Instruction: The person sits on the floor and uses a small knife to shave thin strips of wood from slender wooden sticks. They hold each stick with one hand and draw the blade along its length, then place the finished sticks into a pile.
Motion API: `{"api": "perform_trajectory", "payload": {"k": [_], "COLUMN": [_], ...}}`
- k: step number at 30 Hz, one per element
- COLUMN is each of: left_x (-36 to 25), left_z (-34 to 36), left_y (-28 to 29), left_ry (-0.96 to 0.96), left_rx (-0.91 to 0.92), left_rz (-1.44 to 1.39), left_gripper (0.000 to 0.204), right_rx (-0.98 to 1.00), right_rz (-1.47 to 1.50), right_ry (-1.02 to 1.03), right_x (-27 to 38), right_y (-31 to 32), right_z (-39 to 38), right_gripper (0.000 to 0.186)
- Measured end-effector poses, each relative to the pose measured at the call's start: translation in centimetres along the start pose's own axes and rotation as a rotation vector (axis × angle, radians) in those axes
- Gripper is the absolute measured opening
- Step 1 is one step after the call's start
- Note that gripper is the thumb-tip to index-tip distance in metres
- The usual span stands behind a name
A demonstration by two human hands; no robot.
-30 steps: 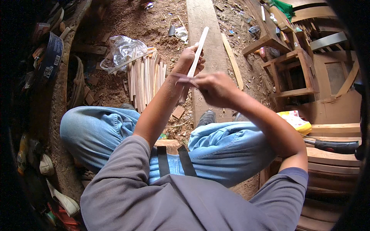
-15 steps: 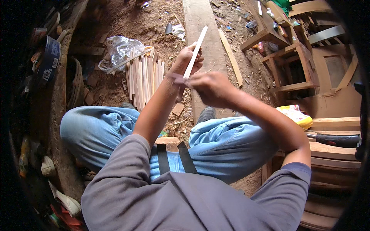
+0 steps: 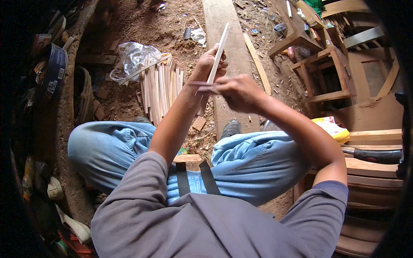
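Observation:
My left hand [image 3: 206, 63] is closed round a thin, pale wooden strip [image 3: 222, 45], which slants up and away from me above the plank. The strip's far end sticks out beyond my fingers. At its near end, my right hand [image 3: 241, 93] is closed on a thin purplish-brown sheet that looks like sandpaper [image 3: 200, 84]. The sheet lies across the strip, close to my left wrist, and is smeared by motion. My right fingertips are partly hidden behind the back of that hand.
A bundle of wooden strips [image 3: 160, 88] lies on the shaving-strewn ground beside a clear plastic bag [image 3: 137, 58]. A long plank [image 3: 228, 13] runs away ahead. On the right are a wooden frame [image 3: 329, 79], stacked boards [image 3: 374, 167] and a black-handled tool [image 3: 378, 156].
My right hand has moved slightly up along the strip with the sheet. The strip's far end has shifted a little up and left. My left hand has moved little.

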State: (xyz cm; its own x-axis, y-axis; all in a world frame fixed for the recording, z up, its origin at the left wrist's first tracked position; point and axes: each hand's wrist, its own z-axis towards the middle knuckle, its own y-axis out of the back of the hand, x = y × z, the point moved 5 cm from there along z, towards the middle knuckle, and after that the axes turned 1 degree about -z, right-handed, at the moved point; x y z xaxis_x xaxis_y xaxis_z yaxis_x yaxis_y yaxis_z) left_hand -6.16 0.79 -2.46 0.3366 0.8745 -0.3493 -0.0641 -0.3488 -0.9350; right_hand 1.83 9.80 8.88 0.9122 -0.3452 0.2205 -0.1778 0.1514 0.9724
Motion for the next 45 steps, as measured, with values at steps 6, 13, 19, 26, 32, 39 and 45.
{"api": "perform_trajectory", "payload": {"k": [6,13,19,26,32,39,45], "left_x": [2.1,2.5,3.9,3.9,2.5,4.1,9.3], "left_z": [-0.4,-1.0,-1.7,-1.0,0.0,2.9,5.0], "left_y": [-1.1,-1.8,-4.1,-2.9,-1.2,4.2,10.0], "left_ry": [-0.024,0.098,0.211,0.217,0.097,0.096,0.268], "left_rx": [0.19,0.145,0.004,-0.022,-0.07,-0.055,-0.406], "left_rz": [0.112,-0.051,0.214,0.134,-0.048,0.163,0.525], "left_gripper": [0.026,0.027,0.029,0.028,0.028,0.027,0.038], "right_rx": [-0.109,-0.176,-0.214,-0.11,-0.125,-0.131,0.029], "right_rz": [-0.13,-0.219,-0.261,0.098,0.078,0.203,0.104], "right_ry": [-0.053,-0.195,-0.631,-0.467,-0.292,-0.135,0.013], "right_x": [-4.2,-6.6,-13.0,-9.4,-4.4,-3.7,-2.3], "right_y": [0.9,2.7,5.6,3.0,2.0,1.5,-3.5], "right_z": [-0.3,-1.7,-4.3,-3.4,-1.7,-2.3,-2.9], "right_gripper": [0.045,0.035,0.042,0.022,0.023,0.035,0.043]}}
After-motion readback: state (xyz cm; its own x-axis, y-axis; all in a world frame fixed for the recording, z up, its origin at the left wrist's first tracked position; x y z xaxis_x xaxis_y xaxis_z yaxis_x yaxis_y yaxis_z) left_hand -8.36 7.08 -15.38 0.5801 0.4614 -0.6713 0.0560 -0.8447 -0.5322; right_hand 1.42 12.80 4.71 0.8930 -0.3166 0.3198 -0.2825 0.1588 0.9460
